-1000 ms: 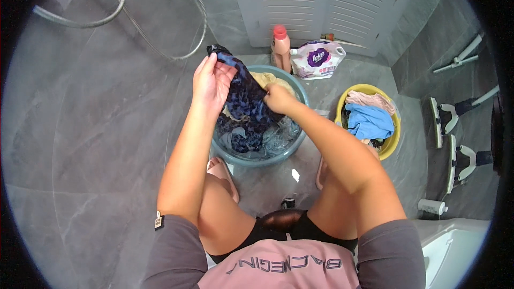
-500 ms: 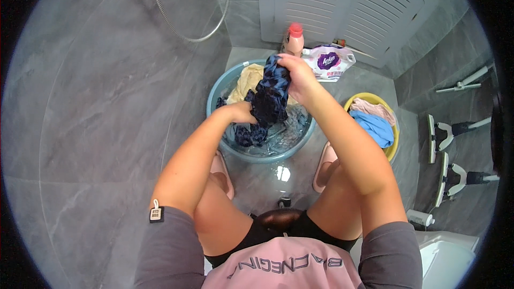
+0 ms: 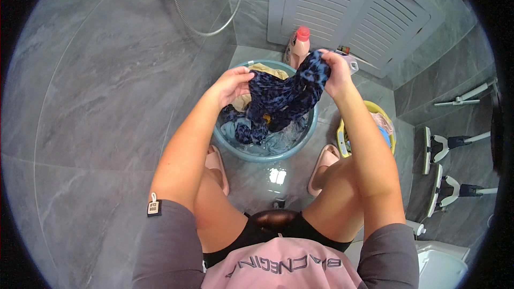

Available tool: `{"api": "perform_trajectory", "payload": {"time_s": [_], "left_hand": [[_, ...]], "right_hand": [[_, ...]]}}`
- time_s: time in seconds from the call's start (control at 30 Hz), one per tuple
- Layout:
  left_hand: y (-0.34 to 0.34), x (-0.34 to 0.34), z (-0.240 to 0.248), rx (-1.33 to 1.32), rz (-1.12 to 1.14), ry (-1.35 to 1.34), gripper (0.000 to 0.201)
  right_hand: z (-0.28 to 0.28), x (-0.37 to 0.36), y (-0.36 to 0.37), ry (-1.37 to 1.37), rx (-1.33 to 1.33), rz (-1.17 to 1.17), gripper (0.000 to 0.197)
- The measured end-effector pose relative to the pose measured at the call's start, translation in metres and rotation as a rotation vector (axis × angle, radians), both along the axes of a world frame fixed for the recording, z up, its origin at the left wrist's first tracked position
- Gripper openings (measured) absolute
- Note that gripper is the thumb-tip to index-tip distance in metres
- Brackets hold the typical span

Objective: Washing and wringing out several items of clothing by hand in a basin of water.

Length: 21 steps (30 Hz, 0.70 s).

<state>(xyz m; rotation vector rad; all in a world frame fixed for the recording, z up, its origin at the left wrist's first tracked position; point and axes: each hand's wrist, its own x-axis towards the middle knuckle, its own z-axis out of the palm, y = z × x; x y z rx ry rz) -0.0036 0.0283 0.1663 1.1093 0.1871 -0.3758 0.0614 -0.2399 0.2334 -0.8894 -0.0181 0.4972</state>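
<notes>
Left hand [image 3: 233, 85]: I see it pinching the cloth's left edge
Right hand [image 3: 338, 75]: pinching the upper right end, slightly higher
Patterned cloth [image 3: 286, 99]: dark blue, stretched between both hands over the blue basin [image 3: 262, 158]; can't tell if its bottom touches the contents
In basin: cream cloth [image 3: 270, 69], other garments
Beyond basin: pink bottle [image 3: 299, 49]
Right side: yellow tub [image 3: 342, 147]

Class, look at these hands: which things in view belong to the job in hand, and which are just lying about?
Belong to it:
- dark blue patterned cloth, held in the left hand and right hand
- blue basin beneath
- perhaps the yellow basin of clothes and pink bottle

Seemingly uninvolved:
- shower hose
- two flat-headed tools
</notes>
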Motion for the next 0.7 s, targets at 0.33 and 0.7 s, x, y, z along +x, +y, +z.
{"api": "perform_trajectory", "payload": {"time_s": [0.33, 0.7], "left_hand": [[-0.045, -0.006, 0.037, 0.389, -0.136, -0.359, 0.009], [-0.045, -0.032, 0.059, 0.29, -0.291, -0.375, 0.01]], "right_hand": [[-0.048, -0.021, 0.009, -1.017, -0.867, 0.292, 0.061], [-0.026, -0.039, 0.018, -0.692, -0.432, 0.754, 0.049]]}}
